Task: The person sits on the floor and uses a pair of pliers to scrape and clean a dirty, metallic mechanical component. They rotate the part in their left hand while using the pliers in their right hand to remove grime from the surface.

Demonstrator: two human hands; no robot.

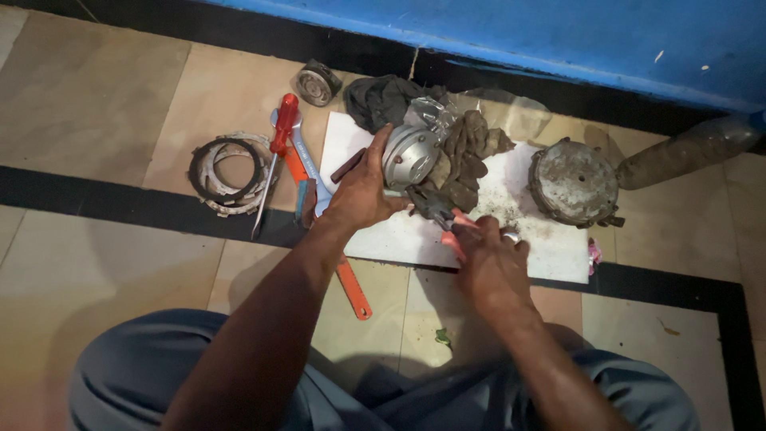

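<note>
Here the silver hub [409,156], a round metal part, sits on the white board [558,247] on the floor, leaning against a dirty rag [467,156] beside it. The left hand [363,187] lies against the hub's left side, fingers spread and steadying it rather than closed around it. The right hand [491,259] is closed on the orange handles of the pliers [435,209], whose dark nose points up at the hub's lower edge; whether the tip touches the metal cannot be told. Further right on the board lies a grimy round cover [574,183], with a dusty bottle [690,148] beyond it by the blue wall [558,32]. Left of the board, on the tiles, lie a red screwdriver [275,156], a spanner [299,148] and an orange bar [351,287] that runs under the left forearm. Well to the left is a stack of rings [227,175], and a small round part [317,82] rests near the wall
</note>
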